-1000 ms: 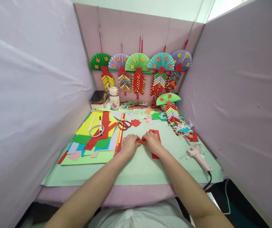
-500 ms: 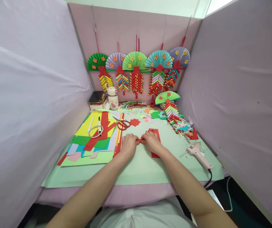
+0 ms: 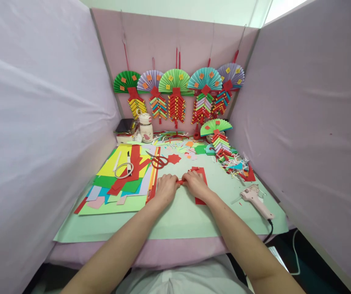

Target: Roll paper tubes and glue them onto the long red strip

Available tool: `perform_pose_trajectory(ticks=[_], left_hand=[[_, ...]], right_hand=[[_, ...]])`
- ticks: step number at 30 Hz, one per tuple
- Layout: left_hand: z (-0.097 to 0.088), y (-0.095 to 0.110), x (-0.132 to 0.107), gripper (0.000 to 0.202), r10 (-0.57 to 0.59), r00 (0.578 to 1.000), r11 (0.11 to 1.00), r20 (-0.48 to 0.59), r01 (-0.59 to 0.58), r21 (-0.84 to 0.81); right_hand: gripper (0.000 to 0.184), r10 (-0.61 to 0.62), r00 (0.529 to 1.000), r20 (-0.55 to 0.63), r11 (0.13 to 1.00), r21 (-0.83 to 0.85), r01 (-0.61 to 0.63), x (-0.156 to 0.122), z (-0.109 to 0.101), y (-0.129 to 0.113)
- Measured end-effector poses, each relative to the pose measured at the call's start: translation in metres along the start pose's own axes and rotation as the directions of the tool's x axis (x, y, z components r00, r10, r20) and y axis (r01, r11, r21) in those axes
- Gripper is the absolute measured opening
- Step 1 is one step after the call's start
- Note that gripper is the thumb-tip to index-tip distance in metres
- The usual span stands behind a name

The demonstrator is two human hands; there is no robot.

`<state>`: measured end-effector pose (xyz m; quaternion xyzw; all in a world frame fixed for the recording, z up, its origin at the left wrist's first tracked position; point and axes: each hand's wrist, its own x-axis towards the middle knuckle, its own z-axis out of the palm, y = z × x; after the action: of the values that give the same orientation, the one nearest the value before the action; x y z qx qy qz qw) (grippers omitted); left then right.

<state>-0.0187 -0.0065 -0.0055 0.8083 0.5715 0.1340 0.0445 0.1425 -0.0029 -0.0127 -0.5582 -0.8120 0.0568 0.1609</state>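
Between my two hands, low over the pale green mat, is a small red paper roll. My left hand grips its left end with bent fingers. The other end is pinched by my right hand, whose fingers cover much of it. Under and beside my right hand lies a red paper sheet. Red-handled scissors rest just beyond my left hand, with a red paper piece beside them.
Stacked coloured paper lies at left, bearing a craft knife and a tape ring. A glue gun lies at right. Paper scraps and a bottle are at the back, below hanging fan ornaments.
Both hands stay in nearly the same place, still holding the red paper roll. The whole view has shifted very slightly.
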Motion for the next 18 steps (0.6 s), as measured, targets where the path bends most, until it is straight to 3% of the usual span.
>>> perform_pose_trajectory(ticks=[6, 10, 18], left_hand=[[0.0032, -0.0018, 0.0012, 0.016, -0.041, 0.999, 0.998, 0.014, 0.041, -0.039], [0.0032, -0.0017, 0.0027, 0.016, -0.004, 1.0, 1.0, 0.025, 0.004, -0.014], [-0.002, 0.002, 0.0017, 0.018, 0.06, 0.998, 0.995, 0.003, -0.06, 0.079]], right_hand=[[0.013, -0.004, 0.999, 0.05, 0.999, -0.034, 0.006, 0.0007, -0.0033, -0.0021], [0.015, 0.016, 0.997, 0.07, 1.0, -0.023, -0.015, 0.0026, -0.0041, -0.0031], [0.018, 0.017, 1.0, 0.0, 1.0, 0.011, -0.017, 0.0081, -0.0023, 0.0031]])
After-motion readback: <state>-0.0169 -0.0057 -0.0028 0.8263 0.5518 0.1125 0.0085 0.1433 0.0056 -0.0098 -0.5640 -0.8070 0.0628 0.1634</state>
